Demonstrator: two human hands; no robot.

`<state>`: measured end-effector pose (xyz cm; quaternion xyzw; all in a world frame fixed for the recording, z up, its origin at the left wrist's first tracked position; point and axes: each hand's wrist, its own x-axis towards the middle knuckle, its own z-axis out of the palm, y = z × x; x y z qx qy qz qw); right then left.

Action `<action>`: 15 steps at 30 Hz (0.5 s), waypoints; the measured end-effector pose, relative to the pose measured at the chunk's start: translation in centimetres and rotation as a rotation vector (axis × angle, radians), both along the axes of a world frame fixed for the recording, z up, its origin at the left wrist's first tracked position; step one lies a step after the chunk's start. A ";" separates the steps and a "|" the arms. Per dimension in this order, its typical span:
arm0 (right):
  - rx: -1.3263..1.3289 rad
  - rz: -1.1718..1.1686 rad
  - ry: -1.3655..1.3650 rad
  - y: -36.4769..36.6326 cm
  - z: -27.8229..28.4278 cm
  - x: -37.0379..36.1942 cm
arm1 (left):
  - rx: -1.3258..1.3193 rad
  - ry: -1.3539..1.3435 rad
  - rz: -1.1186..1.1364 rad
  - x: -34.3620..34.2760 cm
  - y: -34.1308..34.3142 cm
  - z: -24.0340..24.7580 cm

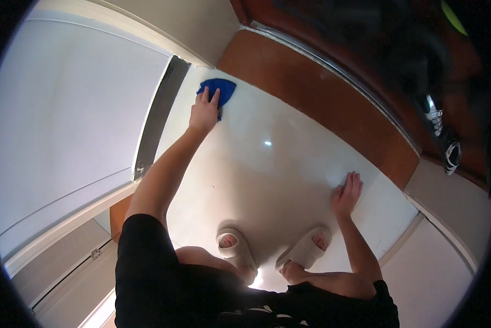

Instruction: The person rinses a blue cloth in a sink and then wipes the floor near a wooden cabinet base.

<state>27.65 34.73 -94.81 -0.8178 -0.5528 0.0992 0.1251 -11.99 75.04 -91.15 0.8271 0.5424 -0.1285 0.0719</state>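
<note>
A black short-sleeved shirt (pixel 147 268) fills the foreground as a person crouches over a glossy pale floor (pixel 273 186), both arms reaching forward. The left hand (pixel 204 112), fingers extended and parted, presses on a crumpled blue cloth (pixel 227 90) at the floor's far left corner; whether any fabric is pinched underneath cannot be told. The cloth lies on the floor close to a reddish-brown strip (pixel 316 104) along the far edge, and near a dark strip (pixel 161 115) on the left, beside a white panel (pixel 81 104). Well apart, the right hand (pixel 347 195) rests flat on the floor near the opposite end of that brown border, fingers straight and close together, holding nothing visible. Between the hands runs a broad stretch of floor, reaching from the person's feet to the brown strip and catching a small bright reflection. A metal rail (pixel 355 85) follows the brown strip's far side; beyond it, in shadow, sit dark shoes (pixel 436 117) with white details. Two light-coloured sandals (pixel 237 251), toes turned outward, hold the person's bare feet, their toes showing through the front openings.
</note>
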 end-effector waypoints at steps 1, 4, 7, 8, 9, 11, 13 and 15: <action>0.005 0.003 0.006 0.1 0.1 -0.2 | 0.077 -0.177 -0.014 -0.8 -0.3 0.0; -0.004 0.007 -0.027 0.2 0.3 -0.4 | 0.127 -0.554 0.138 -4.2 0.4 0.7; -0.008 0.026 -0.005 0.6 0.4 -0.9 | 0.366 -0.615 0.307 -7.1 2.5 0.6; 0.016 0.035 -0.011 0.5 0.4 -0.7 | 0.436 -0.629 0.387 -7.1 3.4 0.2; 0.041 0.045 -0.017 0.4 0.4 -0.5 | 0.409 -0.607 0.431 -7.1 4.0 -0.2; 0.054 0.053 -0.004 0.4 0.1 -0.6 | 0.400 -0.501 0.398 -6.8 4.7 -1.5; 0.065 0.058 0.000 0.6 0.0 -0.7 | 0.385 -0.361 0.397 -4.9 4.8 -3.0; 0.045 0.048 -0.008 0.7 0.2 -1.1 | 0.352 -0.292 0.505 -3.5 4.9 -3.6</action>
